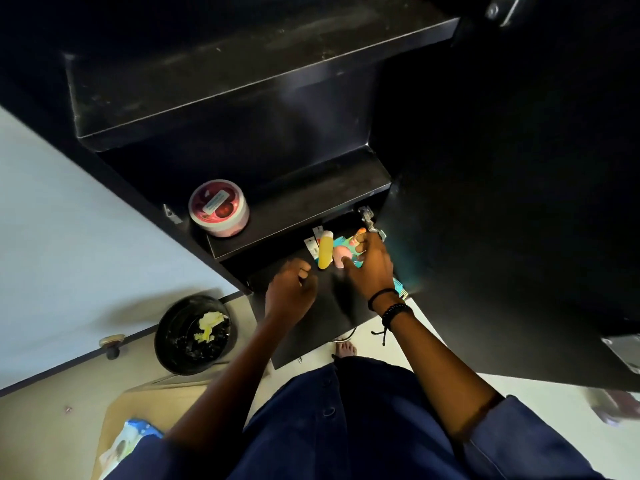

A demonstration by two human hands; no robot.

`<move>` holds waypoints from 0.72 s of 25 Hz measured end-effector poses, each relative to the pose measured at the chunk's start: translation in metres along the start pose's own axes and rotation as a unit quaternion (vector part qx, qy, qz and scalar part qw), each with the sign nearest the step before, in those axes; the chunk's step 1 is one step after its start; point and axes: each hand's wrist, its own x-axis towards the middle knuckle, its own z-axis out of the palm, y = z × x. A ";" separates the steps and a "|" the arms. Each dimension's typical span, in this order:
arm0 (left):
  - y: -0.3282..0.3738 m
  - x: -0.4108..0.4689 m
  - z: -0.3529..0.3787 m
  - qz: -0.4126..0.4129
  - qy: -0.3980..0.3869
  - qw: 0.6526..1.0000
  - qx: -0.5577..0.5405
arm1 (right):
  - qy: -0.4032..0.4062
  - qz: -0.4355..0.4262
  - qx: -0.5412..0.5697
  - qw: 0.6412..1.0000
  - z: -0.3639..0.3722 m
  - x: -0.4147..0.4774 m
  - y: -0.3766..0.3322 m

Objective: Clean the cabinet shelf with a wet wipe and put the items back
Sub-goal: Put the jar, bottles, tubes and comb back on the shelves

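Dark blue buttoned garment (329,427), its sleeves (530,441) ending well behind the left hand (291,289). Just behind the right hand (372,271) sit two black bracelets (389,306), one beaded with a loose cord.

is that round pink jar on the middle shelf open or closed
Closed. The round jar stands upright at the left front of the shelf, with its red labelled lid seated flat on top.

The upper shelf (242,74) is black board, matt and streaked with dust (the lower shelf (311,306) looks smoother, with a faint sheen). The round tub (219,206) has a glossy plastic lid. The yellow bottle (325,249) is smooth plastic, and the pink piece (339,255) beside it is matt. The hinge (369,220) is bright metal. The bin liner (183,348) is shiny black plastic, and the garment (346,427) is dark blue cloth.
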 end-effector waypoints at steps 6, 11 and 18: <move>0.001 0.044 0.040 0.006 -0.075 0.995 0.069 | -0.109 -0.011 -0.104 0.989 0.006 0.031 0.026; 0.000 0.084 0.070 -0.027 -0.108 0.984 0.141 | -0.171 -0.053 -0.187 0.966 0.021 0.075 0.025; -0.016 0.108 0.100 -0.028 -0.113 0.971 0.208 | -0.210 -0.031 -0.202 0.956 0.036 0.091 0.036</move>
